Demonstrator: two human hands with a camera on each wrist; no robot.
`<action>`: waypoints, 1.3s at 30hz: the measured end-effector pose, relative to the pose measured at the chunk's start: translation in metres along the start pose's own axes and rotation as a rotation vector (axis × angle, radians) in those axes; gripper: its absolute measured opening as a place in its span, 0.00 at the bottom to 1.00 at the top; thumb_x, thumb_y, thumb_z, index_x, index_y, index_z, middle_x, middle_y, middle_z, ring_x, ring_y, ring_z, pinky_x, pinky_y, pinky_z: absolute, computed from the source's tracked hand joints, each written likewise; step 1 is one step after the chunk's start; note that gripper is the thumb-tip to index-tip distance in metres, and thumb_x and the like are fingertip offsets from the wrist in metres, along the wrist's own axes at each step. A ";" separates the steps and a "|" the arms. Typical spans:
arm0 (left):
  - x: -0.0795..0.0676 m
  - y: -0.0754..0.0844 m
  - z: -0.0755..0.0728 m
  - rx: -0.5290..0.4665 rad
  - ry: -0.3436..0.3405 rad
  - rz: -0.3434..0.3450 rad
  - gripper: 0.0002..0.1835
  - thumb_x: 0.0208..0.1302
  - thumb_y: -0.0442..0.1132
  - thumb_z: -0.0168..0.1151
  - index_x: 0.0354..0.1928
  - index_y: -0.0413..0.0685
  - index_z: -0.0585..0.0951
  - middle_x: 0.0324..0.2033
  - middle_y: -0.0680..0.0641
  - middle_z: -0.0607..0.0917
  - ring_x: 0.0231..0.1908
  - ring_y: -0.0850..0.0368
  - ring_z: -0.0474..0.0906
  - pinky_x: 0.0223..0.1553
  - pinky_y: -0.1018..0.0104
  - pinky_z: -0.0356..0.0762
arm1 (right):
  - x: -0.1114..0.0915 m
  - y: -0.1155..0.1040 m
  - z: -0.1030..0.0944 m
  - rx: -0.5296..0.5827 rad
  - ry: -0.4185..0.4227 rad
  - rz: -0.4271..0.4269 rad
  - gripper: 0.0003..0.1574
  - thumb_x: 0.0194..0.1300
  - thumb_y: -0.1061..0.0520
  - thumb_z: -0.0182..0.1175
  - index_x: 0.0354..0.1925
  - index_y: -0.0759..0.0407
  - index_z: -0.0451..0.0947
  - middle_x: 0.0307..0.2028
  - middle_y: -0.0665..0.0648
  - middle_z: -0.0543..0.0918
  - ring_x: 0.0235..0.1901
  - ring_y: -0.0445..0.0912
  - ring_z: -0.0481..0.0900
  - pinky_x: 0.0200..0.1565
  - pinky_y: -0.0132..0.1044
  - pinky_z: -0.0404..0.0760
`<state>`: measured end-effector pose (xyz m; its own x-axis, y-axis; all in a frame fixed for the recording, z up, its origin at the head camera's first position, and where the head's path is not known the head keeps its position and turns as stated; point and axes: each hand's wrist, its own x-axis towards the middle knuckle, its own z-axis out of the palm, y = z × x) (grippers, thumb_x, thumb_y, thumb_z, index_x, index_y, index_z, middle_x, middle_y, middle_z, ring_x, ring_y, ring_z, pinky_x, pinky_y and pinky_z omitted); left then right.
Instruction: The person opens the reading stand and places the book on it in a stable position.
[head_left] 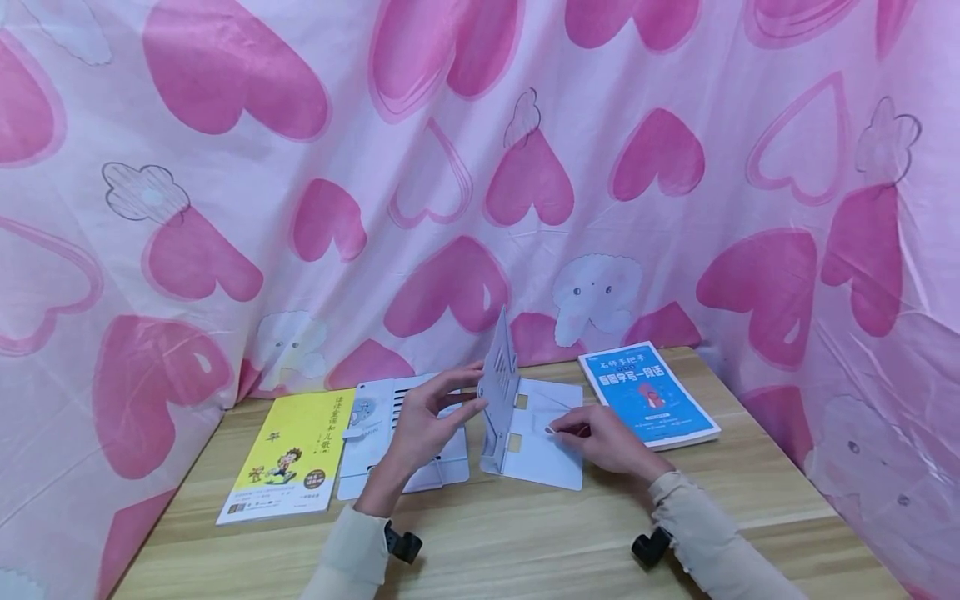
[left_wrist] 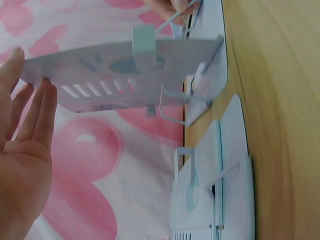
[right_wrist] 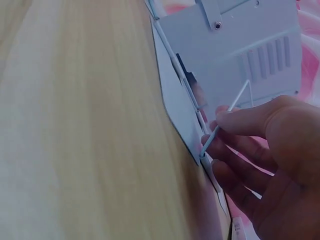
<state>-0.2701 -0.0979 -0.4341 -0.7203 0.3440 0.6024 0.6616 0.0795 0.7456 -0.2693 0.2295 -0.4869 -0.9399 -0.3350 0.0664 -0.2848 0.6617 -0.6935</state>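
Observation:
A white metal book stand (head_left: 498,396) is unfolded, its slotted panel upright over a flat base plate (head_left: 551,462). My left hand (head_left: 423,417) is at the panel's left side, its fairly straight fingers touching the panel's edge; this hand (left_wrist: 25,155) also shows in the left wrist view. With thumb and fingertips, my right hand (head_left: 603,437) pinches a thin bent wire leg (right_wrist: 244,90) behind the panel, above the base plate. A second white book stand (head_left: 390,425) lies folded flat on the table beneath my left forearm and hand, partly covered by them.
A yellow book (head_left: 300,433) lies at the left, beside the folded stand. The blue book (head_left: 645,387) lies at the back right of the wooden table (head_left: 540,542). A pink heart-patterned curtain (head_left: 420,208) hangs behind the table and along both sides.

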 end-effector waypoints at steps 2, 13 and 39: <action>0.000 0.001 0.003 0.012 0.005 0.014 0.23 0.71 0.32 0.72 0.66 0.50 0.84 0.71 0.45 0.83 0.61 0.52 0.88 0.60 0.55 0.88 | 0.000 -0.001 0.002 0.013 0.004 -0.010 0.15 0.73 0.56 0.72 0.55 0.43 0.92 0.51 0.43 0.92 0.49 0.43 0.83 0.49 0.32 0.85; 0.002 0.009 0.021 0.028 -0.016 0.059 0.20 0.75 0.34 0.69 0.66 0.51 0.85 0.70 0.47 0.84 0.65 0.54 0.86 0.59 0.61 0.89 | -0.001 -0.001 0.006 0.066 0.007 -0.029 0.16 0.73 0.57 0.72 0.56 0.46 0.92 0.51 0.44 0.92 0.49 0.43 0.84 0.50 0.29 0.85; -0.004 0.018 0.060 0.202 -0.170 0.197 0.29 0.73 0.27 0.67 0.73 0.52 0.79 0.73 0.44 0.80 0.73 0.48 0.78 0.58 0.52 0.90 | 0.002 0.000 0.008 0.057 -0.071 -0.084 0.16 0.77 0.55 0.67 0.60 0.50 0.88 0.54 0.48 0.91 0.48 0.43 0.86 0.55 0.43 0.90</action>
<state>-0.2423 -0.0416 -0.4401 -0.5400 0.5216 0.6606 0.8253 0.1740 0.5372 -0.2700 0.2236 -0.4929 -0.8969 -0.4356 0.0760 -0.3485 0.5908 -0.7277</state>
